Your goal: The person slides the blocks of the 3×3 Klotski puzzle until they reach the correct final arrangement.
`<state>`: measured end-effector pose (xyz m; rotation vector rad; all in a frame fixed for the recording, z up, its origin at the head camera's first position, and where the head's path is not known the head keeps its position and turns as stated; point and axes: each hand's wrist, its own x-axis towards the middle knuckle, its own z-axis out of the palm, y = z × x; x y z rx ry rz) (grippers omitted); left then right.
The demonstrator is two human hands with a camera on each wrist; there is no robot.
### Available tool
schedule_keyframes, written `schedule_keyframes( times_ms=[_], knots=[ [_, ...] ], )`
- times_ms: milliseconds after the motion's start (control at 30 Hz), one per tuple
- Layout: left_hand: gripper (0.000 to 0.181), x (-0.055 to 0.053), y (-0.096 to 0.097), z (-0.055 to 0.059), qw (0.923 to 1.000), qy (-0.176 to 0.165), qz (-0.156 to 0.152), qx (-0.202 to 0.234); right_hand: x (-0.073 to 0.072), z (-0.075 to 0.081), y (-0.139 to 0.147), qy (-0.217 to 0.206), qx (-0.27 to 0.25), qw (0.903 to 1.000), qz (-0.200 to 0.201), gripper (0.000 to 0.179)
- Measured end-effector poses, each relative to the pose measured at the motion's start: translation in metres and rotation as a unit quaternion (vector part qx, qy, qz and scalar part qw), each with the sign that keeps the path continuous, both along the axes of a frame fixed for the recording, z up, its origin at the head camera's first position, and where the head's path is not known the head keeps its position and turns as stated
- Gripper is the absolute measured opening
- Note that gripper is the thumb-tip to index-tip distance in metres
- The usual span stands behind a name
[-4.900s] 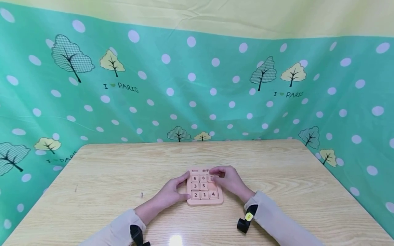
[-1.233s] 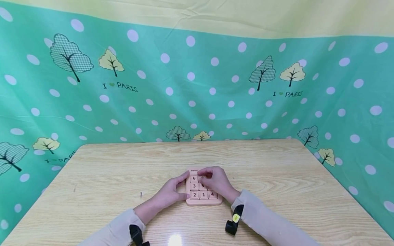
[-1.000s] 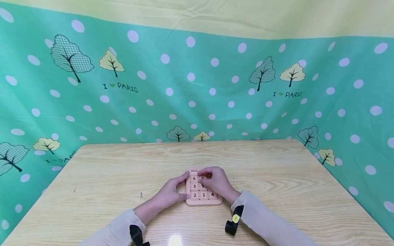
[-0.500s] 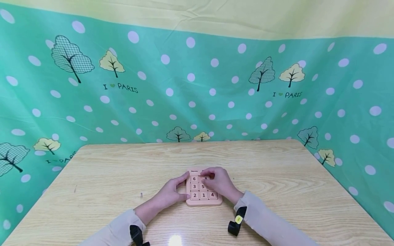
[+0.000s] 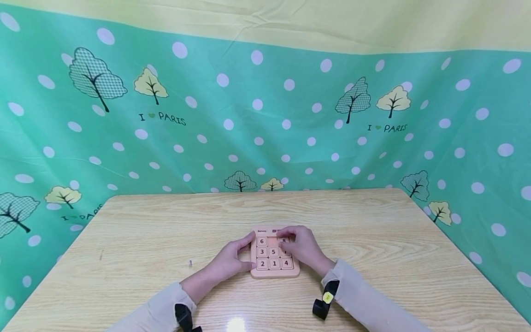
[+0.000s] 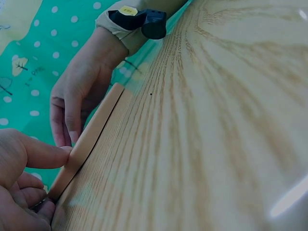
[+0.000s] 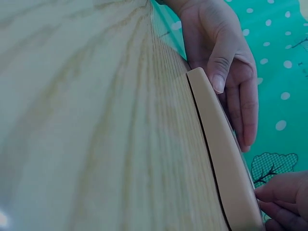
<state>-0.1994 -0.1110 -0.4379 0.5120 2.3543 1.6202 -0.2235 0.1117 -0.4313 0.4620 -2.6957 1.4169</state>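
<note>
A pink sliding number puzzle (image 5: pixel 275 274) lies flat on the table; its side shows as a pale orange strip in the left wrist view (image 6: pixel 91 137) and right wrist view (image 7: pixel 221 149). My left hand (image 5: pixel 230 260) grips its left side, thumb at the near corner and fingers farther up. With bent thumb and forefinger, my right hand (image 5: pixel 306 246) pinches the 8 tile (image 5: pixel 284 240) in the top right place, partly covering it. Left of that tile is a bare slot (image 5: pixel 272 241). The 6, 3, 5, 2, 1 and 4 tiles show fully; the 7 is half hidden.
The wooden table (image 5: pixel 166 230) stretches around the puzzle. A small dark mark (image 5: pixel 190 263) lies left of the left hand. Behind the table hangs a green dotted cloth (image 5: pixel 257 124) with printed trees. Black cameras are strapped to both wrists.
Earlier the 7 tile sat top right with the middle right slot bare; now it is one row lower. My right hand went left, then slid the 8 tile right, baring the top middle slot.
</note>
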Motion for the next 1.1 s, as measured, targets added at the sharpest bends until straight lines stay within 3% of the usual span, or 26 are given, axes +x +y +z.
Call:
schedule_keyframes(
  times_ms=[433,833,1100],
  knots=[
    [0.080,-0.001,-0.001,-0.001,0.9999,-0.008,-0.001,0.007,0.000,-0.002,0.000,0.014,0.005,0.9999,0.002,0.021],
    [0.080,-0.001,-0.002,-0.001,0.9999,-0.014,0.006,0.007,0.004,0.002,-0.010,-0.022,-0.033,0.9992,0.003,0.025],
    [0.081,-0.002,-0.002,-0.001,0.9999,-0.014,0.002,0.007,0.002,0.004,-0.018,-0.021,-0.033,0.9992,0.012,0.025]
  ],
)
